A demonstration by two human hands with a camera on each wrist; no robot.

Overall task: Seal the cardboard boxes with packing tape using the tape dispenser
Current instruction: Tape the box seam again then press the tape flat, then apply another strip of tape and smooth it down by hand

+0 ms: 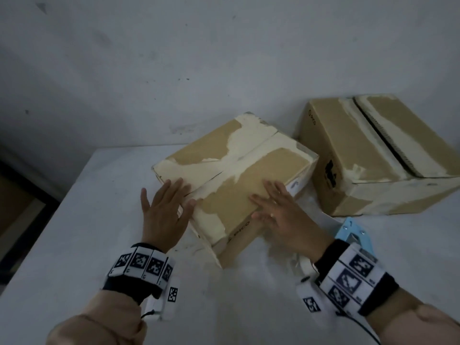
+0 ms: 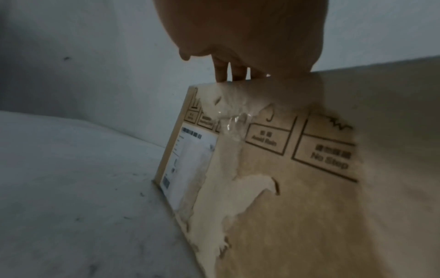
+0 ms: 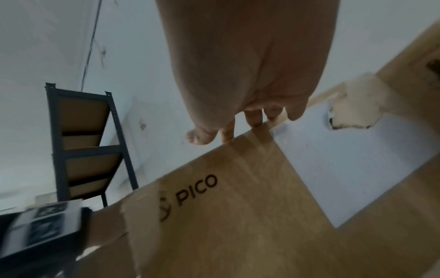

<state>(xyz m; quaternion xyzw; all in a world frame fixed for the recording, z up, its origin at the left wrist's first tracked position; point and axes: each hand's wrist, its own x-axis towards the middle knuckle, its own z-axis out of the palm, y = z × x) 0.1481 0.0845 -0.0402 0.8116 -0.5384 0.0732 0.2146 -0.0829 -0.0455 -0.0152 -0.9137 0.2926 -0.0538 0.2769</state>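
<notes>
Two cardboard boxes [image 1: 249,175] [image 1: 373,155]; both hands [image 1: 164,210] [image 1: 286,215] flat on one.

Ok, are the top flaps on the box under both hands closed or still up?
Closed. The near box's two top flaps lie flat, meeting at the centre seam, with the left hand and right hand spread on them.

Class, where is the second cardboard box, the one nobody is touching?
In the head view, the second box sits at the table's far right, against the wall, just right of the box under both hands.
</notes>
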